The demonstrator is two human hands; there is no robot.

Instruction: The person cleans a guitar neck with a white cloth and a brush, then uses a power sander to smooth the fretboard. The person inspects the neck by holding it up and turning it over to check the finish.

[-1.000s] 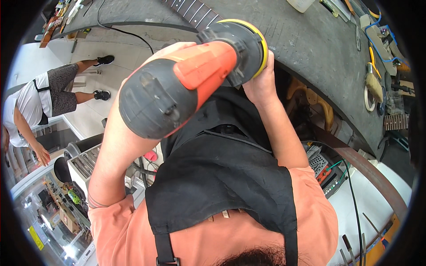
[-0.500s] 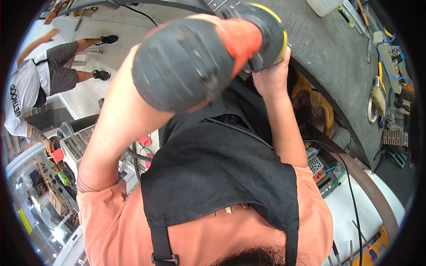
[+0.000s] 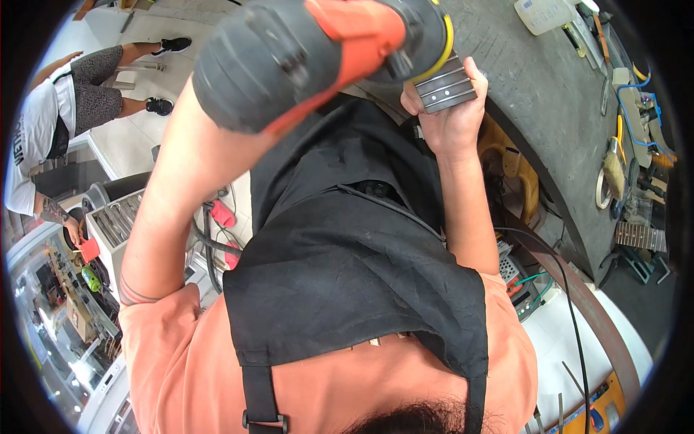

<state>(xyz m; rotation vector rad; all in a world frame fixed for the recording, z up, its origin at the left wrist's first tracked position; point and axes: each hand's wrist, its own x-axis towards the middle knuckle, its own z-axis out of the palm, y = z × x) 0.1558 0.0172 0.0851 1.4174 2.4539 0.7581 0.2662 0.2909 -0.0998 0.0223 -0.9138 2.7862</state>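
Note:
A black and orange power sander (image 3: 271,65) with a yellow-rimmed round pad (image 3: 444,40) is up close at the top. My left forearm (image 3: 173,181) runs up behind it; the sander's body hides my left hand, which appears closed round it. My right hand (image 3: 457,130) is wrapped round the end of a guitar neck (image 3: 447,88), palm underneath and thumb along the side. Metal frets and two pale dots show on its dark fretboard. The pad overlaps the fretboard farther along; I cannot tell whether they touch.
A grey workbench (image 3: 528,79) curves along the right, bearing a translucent jug (image 3: 538,14), a brush (image 3: 614,166) and a tape roll (image 3: 602,189). Guitar bodies (image 3: 531,192) sit below its edge. A black cable (image 3: 567,289) hangs at right. At left, a person (image 3: 54,116) stands near a tool box (image 3: 116,220).
The sander has shifted left and up, uncovering the near end of the fretboard in my right hand. The person at left has lowered a raised arm.

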